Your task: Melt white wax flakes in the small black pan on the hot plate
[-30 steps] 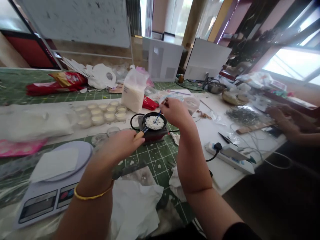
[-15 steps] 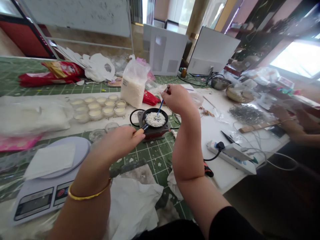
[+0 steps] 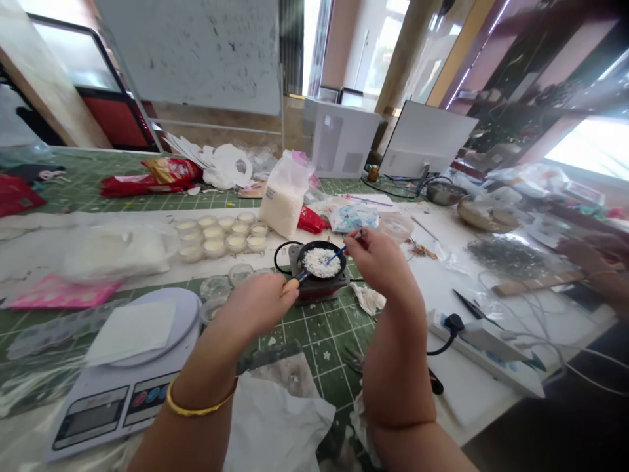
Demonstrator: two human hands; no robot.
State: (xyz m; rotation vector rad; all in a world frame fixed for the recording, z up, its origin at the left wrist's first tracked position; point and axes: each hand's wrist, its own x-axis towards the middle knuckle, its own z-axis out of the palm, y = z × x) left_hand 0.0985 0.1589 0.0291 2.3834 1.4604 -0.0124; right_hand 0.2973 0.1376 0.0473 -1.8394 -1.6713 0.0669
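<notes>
A small black frying pan (image 3: 343, 267) sits on a little electric hot plate (image 3: 322, 290). White granules (image 3: 319, 262) fill its bottom, with bluish specks near the middle. My left hand (image 3: 258, 301) is closed around the pan's wooden handle (image 3: 291, 285). Between the fingertips of my right hand (image 3: 376, 252) is pinched a thin blue stirring stick (image 3: 339, 253), slanting down with its tip in the granules. Behind the pan stands a clear bag (image 3: 284, 203) of white granules. Left of that bag, several small glass cups (image 3: 214, 248) hold pale, set-looking contents.
A digital scale (image 3: 93, 413) with white paper on its pan lies at the left front. On the right are a power strip (image 3: 491, 354) with cables and another person's hand (image 3: 590, 262). Crumpled white paper (image 3: 280, 419) lies before me; a whiteboard (image 3: 196, 52) stands behind.
The camera view has shifted, so the table appears lower and further right. My right hand has dropped closer to the pan, and the blue stick leans flatter. My left hand keeps the handle.
</notes>
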